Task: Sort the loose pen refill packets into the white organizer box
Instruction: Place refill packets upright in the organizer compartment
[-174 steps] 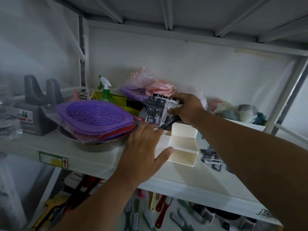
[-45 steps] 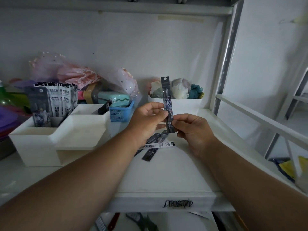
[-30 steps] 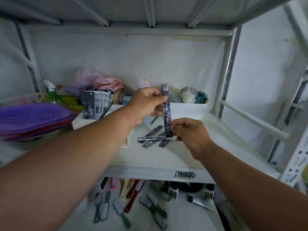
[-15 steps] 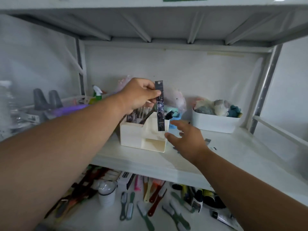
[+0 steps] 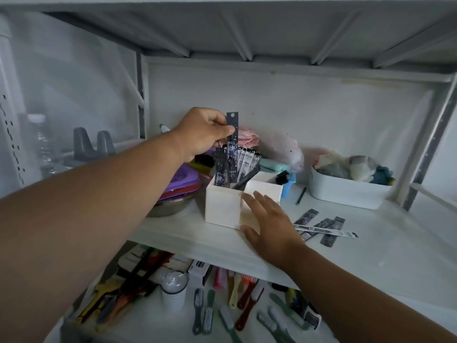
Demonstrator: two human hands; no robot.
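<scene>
The white organizer box stands on the shelf with several refill packets upright in its rear left compartment. My left hand pinches a dark refill packet near its top and holds it upright, its lower end inside that compartment. My right hand lies with straight fingers against the box's front right side. Several loose refill packets lie flat on the shelf to the right of the box.
A white bin of soft items sits at the back right, and a black pen lies in front of it. Purple and red lids on a metal bowl crowd the box's left. Brushes fill the lower shelf.
My left hand carried the dark packet from in front of the box down into the rear left compartment. My right hand came up against the box's side.
</scene>
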